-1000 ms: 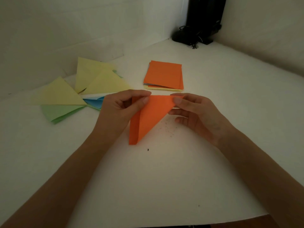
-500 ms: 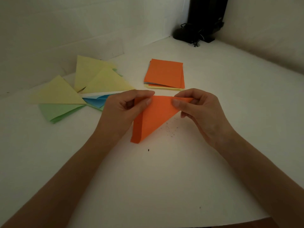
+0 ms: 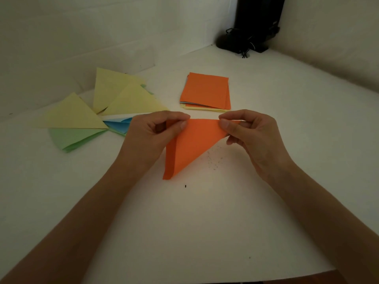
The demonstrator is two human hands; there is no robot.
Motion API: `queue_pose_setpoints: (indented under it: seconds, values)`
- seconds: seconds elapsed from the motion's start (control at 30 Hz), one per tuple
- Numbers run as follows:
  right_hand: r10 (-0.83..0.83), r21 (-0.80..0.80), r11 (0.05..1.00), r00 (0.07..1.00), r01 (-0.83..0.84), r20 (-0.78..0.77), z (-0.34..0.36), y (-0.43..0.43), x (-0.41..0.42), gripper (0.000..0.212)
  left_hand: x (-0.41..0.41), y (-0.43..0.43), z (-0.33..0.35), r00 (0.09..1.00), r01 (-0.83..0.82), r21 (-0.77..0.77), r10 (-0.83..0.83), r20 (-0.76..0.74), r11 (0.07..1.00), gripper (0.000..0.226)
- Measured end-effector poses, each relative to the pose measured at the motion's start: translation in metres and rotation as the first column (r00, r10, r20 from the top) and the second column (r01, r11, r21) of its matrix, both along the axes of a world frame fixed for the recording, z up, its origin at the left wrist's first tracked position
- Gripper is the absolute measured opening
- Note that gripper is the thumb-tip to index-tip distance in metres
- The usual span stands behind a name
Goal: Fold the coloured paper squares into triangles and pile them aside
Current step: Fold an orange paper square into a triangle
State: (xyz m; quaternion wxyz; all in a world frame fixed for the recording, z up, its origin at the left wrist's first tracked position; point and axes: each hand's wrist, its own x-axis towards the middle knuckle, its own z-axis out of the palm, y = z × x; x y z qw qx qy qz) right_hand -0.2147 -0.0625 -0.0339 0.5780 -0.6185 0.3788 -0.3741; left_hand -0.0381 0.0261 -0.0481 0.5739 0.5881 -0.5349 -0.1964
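Note:
An orange paper triangle is held just above the white table, its long tip pointing down towards me. My left hand pinches its upper left corner between thumb and fingers. My right hand pinches its upper right corner. Behind them lies a stack of unfolded paper squares with an orange sheet on top. To the left is a loose pile of folded triangles, yellow on top, with green and blue ones beneath.
The white table is closed in by white walls at the left, back and right. A black stand with cables sits in the far corner. Small dark specks dot the table under the orange paper.
My right hand has curled tighter round the orange triangle's right corner, and both hands have lifted the paper a little. The piles have not moved.

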Motion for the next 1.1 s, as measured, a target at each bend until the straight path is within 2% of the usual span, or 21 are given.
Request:
queue_pose_setpoints:
  seconds: [0.17,0.3,0.4,0.5,0.63,0.73,0.83,0.9,0.93,1.0,1.1]
  values:
    - [0.072,-0.116,0.99,0.993,-0.082,-0.091,-0.004,-0.001,-0.001,0.023,0.01,-0.003,-0.006,1.0,-0.018,0.053,0.018,0.01,0.998,0.027]
    - [0.011,-0.38,0.914,0.945,-0.142,-0.327,-0.008,-0.003,-0.001,0.015,0.016,-0.004,-0.007,0.998,-0.023,0.097,0.017,0.066,0.995,0.024]
    - [-0.016,-0.48,0.855,0.914,-0.197,-0.405,-0.012,-0.005,-0.003,0.011,0.017,-0.004,-0.009,0.989,-0.033,0.152,0.01,0.148,0.988,0.023]
    - [-0.078,-0.563,0.788,0.867,-0.249,-0.493,-0.021,-0.009,-0.003,0.009,0.015,-0.005,-0.014,0.955,-0.063,0.179,0.007,0.296,0.982,0.021]
    - [-0.149,-0.667,0.682,0.836,-0.3,-0.528,-0.032,-0.016,0.0,0.008,0.018,-0.009,-0.019,0.903,-0.112,0.211,0.011,0.429,0.971,0.011]
    - [-0.219,-0.714,0.64,0.824,-0.282,-0.522,-0.036,-0.019,0.001,0.009,0.02,-0.011,-0.019,0.88,-0.104,0.21,-0.009,0.475,0.972,0.009]
    - [-0.281,-0.802,0.51,0.822,-0.31,-0.496,-0.035,-0.02,0.002,0.025,0.021,-0.013,-0.022,0.845,-0.074,0.197,-0.044,0.533,0.978,0.016]
    - [-0.22,-0.81,0.392,0.811,-0.436,-0.542,-0.034,-0.019,0.003,0.037,0.022,-0.013,-0.022,0.797,-0.03,0.168,-0.078,0.599,0.985,0.023]
    - [-0.174,-0.791,0.365,0.799,-0.491,-0.576,-0.033,-0.018,0.003,0.039,0.022,-0.013,-0.023,0.766,0.0,0.167,-0.108,0.634,0.986,0.029]
    - [-0.117,-0.751,0.355,0.771,-0.556,-0.626,-0.029,-0.016,0.0,0.04,0.022,-0.011,-0.024,0.743,0.042,0.181,-0.152,0.652,0.983,0.036]
    - [-0.128,-0.7,0.302,0.7,-0.647,-0.702,-0.024,-0.015,-0.011,0.04,0.022,-0.008,-0.02,0.745,0.025,0.226,-0.168,0.645,0.974,0.035]
